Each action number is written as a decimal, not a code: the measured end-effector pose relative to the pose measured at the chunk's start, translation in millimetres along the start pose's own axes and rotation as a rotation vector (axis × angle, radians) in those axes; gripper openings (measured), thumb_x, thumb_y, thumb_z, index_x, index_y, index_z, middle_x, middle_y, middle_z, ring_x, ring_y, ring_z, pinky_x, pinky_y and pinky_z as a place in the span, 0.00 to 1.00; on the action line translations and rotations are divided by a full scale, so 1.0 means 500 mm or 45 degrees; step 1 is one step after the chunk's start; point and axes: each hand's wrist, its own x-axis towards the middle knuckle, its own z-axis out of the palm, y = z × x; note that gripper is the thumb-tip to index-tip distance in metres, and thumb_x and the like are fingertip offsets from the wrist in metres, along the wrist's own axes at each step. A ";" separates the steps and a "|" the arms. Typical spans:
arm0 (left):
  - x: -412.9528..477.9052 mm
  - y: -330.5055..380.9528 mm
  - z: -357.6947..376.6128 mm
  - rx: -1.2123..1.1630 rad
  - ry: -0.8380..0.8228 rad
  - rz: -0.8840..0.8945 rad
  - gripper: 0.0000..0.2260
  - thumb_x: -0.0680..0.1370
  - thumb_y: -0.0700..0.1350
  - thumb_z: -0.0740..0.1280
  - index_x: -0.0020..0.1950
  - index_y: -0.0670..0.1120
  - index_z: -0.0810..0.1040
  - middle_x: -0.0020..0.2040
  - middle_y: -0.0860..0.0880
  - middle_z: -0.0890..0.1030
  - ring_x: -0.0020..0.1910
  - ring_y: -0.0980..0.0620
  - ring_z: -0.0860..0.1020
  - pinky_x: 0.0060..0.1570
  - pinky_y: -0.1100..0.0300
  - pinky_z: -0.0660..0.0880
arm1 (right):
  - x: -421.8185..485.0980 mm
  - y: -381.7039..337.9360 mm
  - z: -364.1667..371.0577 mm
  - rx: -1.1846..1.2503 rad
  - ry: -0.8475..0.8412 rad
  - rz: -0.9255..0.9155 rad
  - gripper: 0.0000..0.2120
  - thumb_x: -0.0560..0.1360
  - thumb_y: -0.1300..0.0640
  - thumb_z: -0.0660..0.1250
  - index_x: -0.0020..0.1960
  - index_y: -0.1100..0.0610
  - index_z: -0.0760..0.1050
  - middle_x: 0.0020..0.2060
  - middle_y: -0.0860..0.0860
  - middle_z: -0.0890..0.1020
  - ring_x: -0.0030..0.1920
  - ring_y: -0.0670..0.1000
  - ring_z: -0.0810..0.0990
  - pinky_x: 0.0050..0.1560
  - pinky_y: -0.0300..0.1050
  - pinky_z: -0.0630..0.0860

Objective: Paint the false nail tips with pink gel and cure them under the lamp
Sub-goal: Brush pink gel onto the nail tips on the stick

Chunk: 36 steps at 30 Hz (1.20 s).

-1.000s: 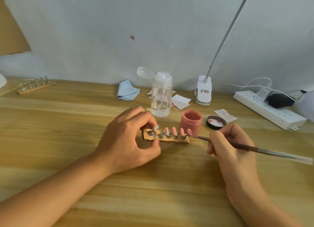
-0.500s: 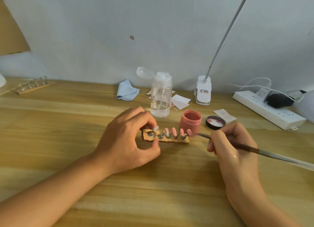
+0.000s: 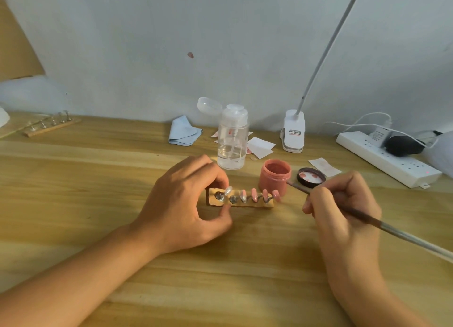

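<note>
Left hand (image 3: 186,204): thumb on the near edge and curled fingers on the far edge of the small wooden holder block (image 3: 252,205), pinching its left end. The block lies flat on the light wooden table (image 3: 73,192), centre of view.

Five false nail tips sit in a row on metal stands on the block. The leftmost pearly tip (image 3: 228,190) is unpainted. The second tip (image 3: 243,195) looks only part pink. The three right-hand tips (image 3: 265,194) are pink. The last one sits just in front of the jar.

Right hand (image 3: 343,211): fingers curled round the thin brush with dark handle and silver end (image 3: 362,216), pen-style. The bristle end points left, just beside the right side of the open pink gel jar (image 3: 274,177), between the jar and the black jar lid (image 3: 311,177). Can't tell if the bristles touch the jar. The lid lies inside-up, with pink smears in it.

Behind the block stands a clear plastic pump bottle (image 3: 231,143), flip cap open, some clear liquid in it. A folded light blue cloth (image 3: 183,133) is left of it and white paper squares (image 3: 261,146) right of it.

The white clip-base lamp (image 3: 293,130) stands at the wall, with a thin arm running up out of view. It is well apart from the tips.

A white power strip (image 3: 387,159) lies far right, plugs in. A second wooden holder strip (image 3: 51,125) lies far left.
</note>
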 end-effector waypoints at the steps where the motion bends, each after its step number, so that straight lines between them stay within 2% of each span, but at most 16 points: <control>1: 0.000 0.000 0.000 0.002 -0.004 -0.001 0.07 0.67 0.48 0.69 0.42 0.48 0.77 0.40 0.55 0.73 0.39 0.53 0.72 0.39 0.57 0.71 | 0.002 0.000 0.003 0.014 -0.016 0.046 0.06 0.66 0.63 0.62 0.37 0.66 0.68 0.28 0.60 0.76 0.26 0.43 0.71 0.29 0.33 0.65; 4: 0.001 -0.001 0.001 0.006 -0.026 -0.004 0.07 0.67 0.48 0.69 0.42 0.48 0.76 0.40 0.56 0.73 0.39 0.54 0.72 0.39 0.58 0.71 | 0.003 -0.003 0.005 0.011 0.001 0.078 0.06 0.69 0.65 0.66 0.38 0.64 0.69 0.31 0.57 0.79 0.30 0.44 0.75 0.34 0.35 0.69; 6: 0.001 -0.002 0.002 -0.004 -0.045 -0.017 0.07 0.68 0.49 0.69 0.43 0.49 0.77 0.40 0.57 0.72 0.39 0.55 0.72 0.39 0.58 0.72 | -0.005 -0.012 0.007 -0.127 0.019 -0.112 0.04 0.70 0.60 0.66 0.41 0.57 0.71 0.32 0.51 0.79 0.35 0.49 0.78 0.39 0.37 0.72; 9: 0.001 -0.004 0.003 -0.018 -0.066 -0.051 0.07 0.70 0.51 0.67 0.45 0.50 0.77 0.41 0.59 0.72 0.40 0.58 0.73 0.40 0.59 0.72 | -0.030 -0.027 0.021 -0.365 -0.062 -0.367 0.06 0.72 0.49 0.65 0.46 0.45 0.70 0.37 0.44 0.79 0.42 0.54 0.79 0.43 0.51 0.77; 11: 0.001 -0.004 0.004 -0.019 -0.071 -0.053 0.08 0.70 0.52 0.67 0.45 0.50 0.78 0.42 0.60 0.72 0.41 0.59 0.72 0.41 0.61 0.71 | -0.047 -0.032 0.033 -0.416 -0.118 -0.514 0.06 0.72 0.49 0.66 0.47 0.43 0.71 0.39 0.43 0.79 0.43 0.52 0.80 0.44 0.54 0.77; 13: 0.002 -0.004 0.003 -0.035 -0.066 -0.060 0.08 0.70 0.52 0.67 0.46 0.51 0.79 0.43 0.60 0.73 0.41 0.61 0.73 0.41 0.62 0.71 | -0.056 -0.025 0.033 -0.456 -0.156 -0.588 0.08 0.71 0.54 0.67 0.47 0.44 0.72 0.39 0.42 0.80 0.41 0.48 0.80 0.47 0.50 0.76; 14: 0.001 -0.003 0.002 -0.045 -0.064 -0.066 0.09 0.70 0.52 0.67 0.47 0.51 0.79 0.43 0.60 0.74 0.41 0.61 0.73 0.41 0.61 0.72 | -0.051 -0.007 0.044 -0.461 -0.144 -0.520 0.08 0.71 0.56 0.67 0.47 0.47 0.73 0.38 0.43 0.81 0.41 0.46 0.80 0.49 0.47 0.75; 15: 0.001 -0.003 0.002 -0.053 -0.063 -0.070 0.09 0.71 0.53 0.67 0.47 0.51 0.80 0.43 0.60 0.75 0.42 0.60 0.74 0.41 0.59 0.74 | -0.040 0.015 0.050 -0.360 -0.115 -0.302 0.06 0.72 0.60 0.67 0.45 0.50 0.73 0.34 0.44 0.82 0.39 0.44 0.81 0.50 0.44 0.73; 17: 0.001 -0.001 0.001 -0.054 -0.060 -0.067 0.09 0.71 0.52 0.67 0.47 0.50 0.80 0.43 0.59 0.76 0.42 0.58 0.75 0.42 0.56 0.75 | -0.037 0.048 0.036 -0.145 -0.275 0.160 0.12 0.79 0.67 0.60 0.40 0.55 0.71 0.25 0.44 0.80 0.30 0.41 0.78 0.49 0.46 0.70; 18: 0.001 0.000 0.001 -0.051 -0.055 -0.063 0.09 0.71 0.52 0.67 0.47 0.50 0.80 0.42 0.58 0.76 0.41 0.58 0.75 0.42 0.56 0.75 | -0.029 0.054 0.030 -0.093 -0.315 0.305 0.14 0.82 0.66 0.57 0.40 0.56 0.72 0.24 0.45 0.79 0.29 0.42 0.77 0.48 0.48 0.71; 19: 0.000 0.000 0.000 -0.048 -0.051 -0.059 0.09 0.71 0.52 0.67 0.47 0.50 0.80 0.42 0.58 0.76 0.41 0.58 0.74 0.41 0.56 0.75 | -0.026 0.046 0.027 -0.107 -0.358 0.294 0.13 0.82 0.63 0.57 0.40 0.58 0.73 0.27 0.46 0.80 0.31 0.44 0.78 0.45 0.50 0.73; 22: 0.001 0.000 0.001 -0.039 -0.040 -0.053 0.09 0.70 0.51 0.67 0.47 0.49 0.79 0.42 0.58 0.75 0.41 0.58 0.74 0.41 0.57 0.74 | -0.042 -0.023 0.027 -0.333 -0.186 -0.208 0.01 0.70 0.55 0.63 0.40 0.51 0.72 0.35 0.43 0.80 0.37 0.49 0.79 0.47 0.51 0.76; 24: 0.002 0.000 0.002 -0.040 -0.035 -0.047 0.09 0.70 0.51 0.68 0.47 0.49 0.79 0.42 0.58 0.74 0.41 0.58 0.73 0.41 0.59 0.73 | -0.054 -0.028 0.032 -0.527 -0.180 -0.460 0.04 0.64 0.54 0.63 0.39 0.48 0.71 0.37 0.45 0.78 0.42 0.46 0.78 0.47 0.56 0.76; 28: 0.002 0.000 0.003 -0.037 -0.023 -0.032 0.08 0.70 0.49 0.68 0.46 0.48 0.79 0.41 0.58 0.73 0.40 0.58 0.73 0.41 0.60 0.72 | -0.050 -0.021 0.035 -0.607 -0.227 -0.528 0.04 0.64 0.56 0.66 0.38 0.55 0.73 0.30 0.45 0.76 0.45 0.39 0.72 0.47 0.59 0.76; 33: 0.001 -0.001 0.003 -0.033 -0.017 -0.028 0.07 0.70 0.49 0.68 0.46 0.49 0.78 0.41 0.61 0.71 0.40 0.59 0.71 0.41 0.63 0.69 | -0.051 -0.025 0.036 -0.615 -0.239 -0.510 0.05 0.63 0.56 0.65 0.38 0.55 0.73 0.31 0.46 0.76 0.46 0.39 0.71 0.47 0.57 0.75; 36: 0.002 0.000 0.004 -0.033 -0.015 -0.030 0.08 0.70 0.49 0.68 0.46 0.48 0.78 0.41 0.60 0.71 0.40 0.60 0.71 0.41 0.62 0.70 | -0.051 -0.025 0.034 -0.608 -0.226 -0.498 0.07 0.61 0.61 0.67 0.38 0.55 0.73 0.30 0.46 0.75 0.45 0.40 0.72 0.48 0.58 0.75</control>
